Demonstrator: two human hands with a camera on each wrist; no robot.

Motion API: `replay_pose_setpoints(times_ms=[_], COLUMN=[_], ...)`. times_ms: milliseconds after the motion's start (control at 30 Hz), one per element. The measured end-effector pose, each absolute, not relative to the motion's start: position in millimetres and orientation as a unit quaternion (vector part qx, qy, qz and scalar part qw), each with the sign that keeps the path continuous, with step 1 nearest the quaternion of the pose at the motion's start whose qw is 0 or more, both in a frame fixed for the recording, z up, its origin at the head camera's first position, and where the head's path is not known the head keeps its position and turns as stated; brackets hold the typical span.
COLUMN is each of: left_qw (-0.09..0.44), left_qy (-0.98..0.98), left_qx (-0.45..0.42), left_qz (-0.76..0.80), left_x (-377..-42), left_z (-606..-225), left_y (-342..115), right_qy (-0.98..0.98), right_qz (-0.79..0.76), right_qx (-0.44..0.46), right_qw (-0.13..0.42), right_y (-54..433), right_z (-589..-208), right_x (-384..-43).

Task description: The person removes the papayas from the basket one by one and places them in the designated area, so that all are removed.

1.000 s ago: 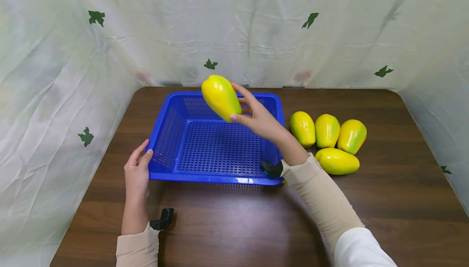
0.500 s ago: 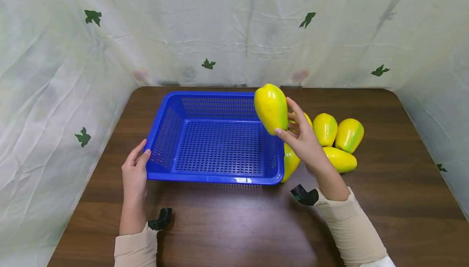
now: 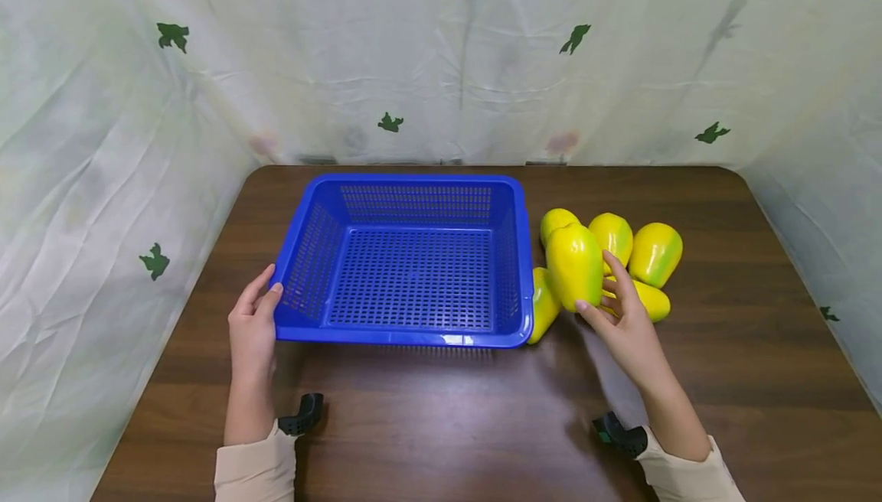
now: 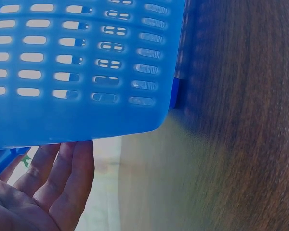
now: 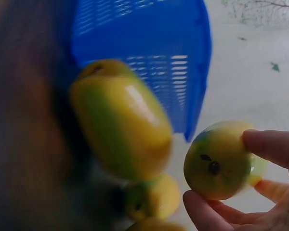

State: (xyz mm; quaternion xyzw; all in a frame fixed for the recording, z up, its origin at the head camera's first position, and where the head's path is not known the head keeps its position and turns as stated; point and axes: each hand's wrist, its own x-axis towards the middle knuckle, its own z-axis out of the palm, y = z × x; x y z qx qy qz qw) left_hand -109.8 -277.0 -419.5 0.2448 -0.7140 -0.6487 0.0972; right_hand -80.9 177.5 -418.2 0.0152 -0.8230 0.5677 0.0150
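Observation:
My left hand [image 3: 253,330] grips the left rim of a blue plastic basket [image 3: 413,337], thumb over the edge and fingers outside it. In the left wrist view those fingers lie against the slotted basket wall [image 4: 77,115]. With its thumb and fingertips, my right hand [image 3: 630,334] holds a glossy yellow-green mango [image 3: 575,268] just right of the basket. The right wrist view shows this held mango [image 5: 216,163] end-on, its dark stem spot facing the camera. Nothing lies inside the basket.
Several more mangoes lie on the brown table [image 3: 744,379] right of the basket. One mango [image 3: 543,308] sits close against the basket's right side; another mango [image 3: 657,255] is farthest right. A pale curtain [image 3: 441,50] hangs behind the table.
My right hand has carried the mango from above the basket rightward and down, over towards the other mangoes. The left hand still holds the basket rim in the same place.

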Motion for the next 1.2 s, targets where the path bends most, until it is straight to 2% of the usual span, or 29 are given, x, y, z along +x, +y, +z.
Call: replay_pose_setpoints(times_ms=[300,800,1100,1200], left_qw=[0.091,0.089,0.1,0.137], left_qy=[-0.717,-0.722,-0.75,-0.81], left_qx=[0.247,0.243,0.223,0.201], left_qz=[-0.645,-0.641,-0.614,-0.533], left_x=[-109.1,-111.3,-112.6,-111.6], left_z=[-418.1,-419.3,-420.6,-420.8], left_y=[-277.3,-278.3,-280.3,-282.2], right_qy=[-0.856,-0.89,-0.897,-0.9], right_qz=[0.517,0.452,0.44,0.435], right_qx=[-0.017,-0.05,-0.039,-0.032], right_qw=[0.007,-0.025,-0.01,0.008], right_y=[183.2,179.2,183.9,185.8], right_z=[-444.0,-459.2,-445.1,-434.5], right_x=[-57.5,-57.1,-52.0,-49.5])
